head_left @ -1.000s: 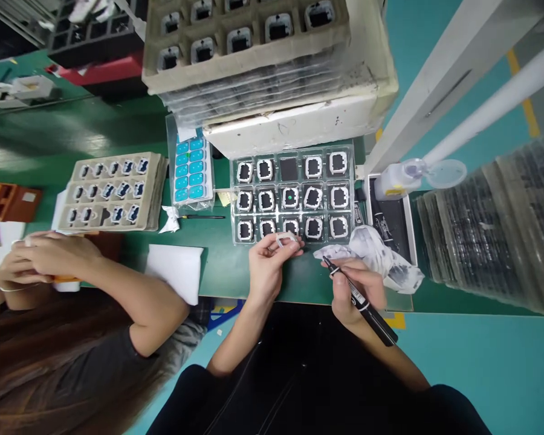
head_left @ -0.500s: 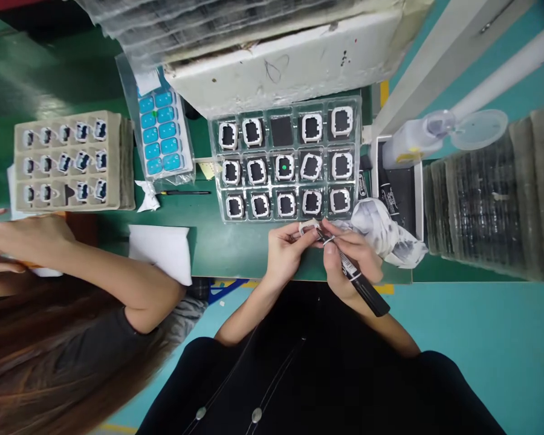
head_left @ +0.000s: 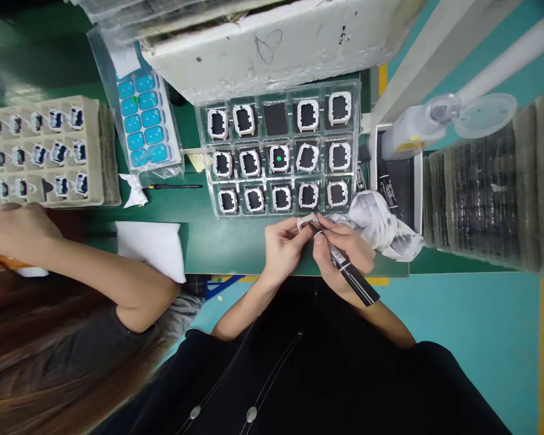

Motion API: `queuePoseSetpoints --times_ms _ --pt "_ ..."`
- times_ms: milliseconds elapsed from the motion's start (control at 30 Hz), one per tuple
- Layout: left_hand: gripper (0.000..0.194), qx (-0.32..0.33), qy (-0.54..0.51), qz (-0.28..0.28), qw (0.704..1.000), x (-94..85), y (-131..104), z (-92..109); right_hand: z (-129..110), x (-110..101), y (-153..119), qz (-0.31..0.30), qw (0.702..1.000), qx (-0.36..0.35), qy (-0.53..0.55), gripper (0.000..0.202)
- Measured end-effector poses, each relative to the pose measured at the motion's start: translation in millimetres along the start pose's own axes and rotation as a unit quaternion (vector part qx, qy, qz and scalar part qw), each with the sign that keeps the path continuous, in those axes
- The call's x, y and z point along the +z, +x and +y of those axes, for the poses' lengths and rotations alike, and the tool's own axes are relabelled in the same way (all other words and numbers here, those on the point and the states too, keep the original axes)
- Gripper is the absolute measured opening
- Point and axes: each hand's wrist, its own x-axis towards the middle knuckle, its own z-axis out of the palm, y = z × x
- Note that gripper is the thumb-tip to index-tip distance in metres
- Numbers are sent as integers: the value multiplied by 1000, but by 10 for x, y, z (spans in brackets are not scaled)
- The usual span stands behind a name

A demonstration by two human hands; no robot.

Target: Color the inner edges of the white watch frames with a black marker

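Note:
Between the fingertips of my left hand (head_left: 281, 249) is a small white frame (head_left: 305, 221), partly covered by the fingers. My right hand (head_left: 343, 254) grips a black marker pen (head_left: 356, 279), its tip against or very close to the frame; which of the two I cannot tell. Both hands are at the front of the green table. Just beyond them lies a clear plastic tray (head_left: 257, 212) of similar white frames on dark pads. One back-row compartment shows only its dark pad (head_left: 276, 118). A green dot marks one middle-row frame (head_left: 280, 158).
To my left a co-worker's arm (head_left: 95, 266) reaches over the table by a beige tray (head_left: 97, 157) of parts. Blue pieces (head_left: 152, 116) lie bagged behind. A stained white cloth (head_left: 372, 214), a bottle (head_left: 403, 138) and stacked trays (head_left: 485, 181) stand right. A foam block (head_left: 254, 60) sits behind.
The view has shifted, so the table things appear further left. The marker's tip has moved slightly along the white frame, and both hands keep their grip.

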Motion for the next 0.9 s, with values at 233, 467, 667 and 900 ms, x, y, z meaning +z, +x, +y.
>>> queuePoseSetpoints --times_ms 233,467,667,900 --pt "27 6 10 1 1000 18 -3 -5 -11 -22 11 -15 1000 3 -19 22" --pt "30 24 41 10 999 18 -11 -33 -18 -4 -11 -7 999 19 -30 18" --pt "25 40 67 25 997 39 -22 -73 -21 -22 -1 -22 999 24 -30 22" --pt "28 40 68 33 996 44 -38 -103 -19 13 23 -7 999 18 -32 18"
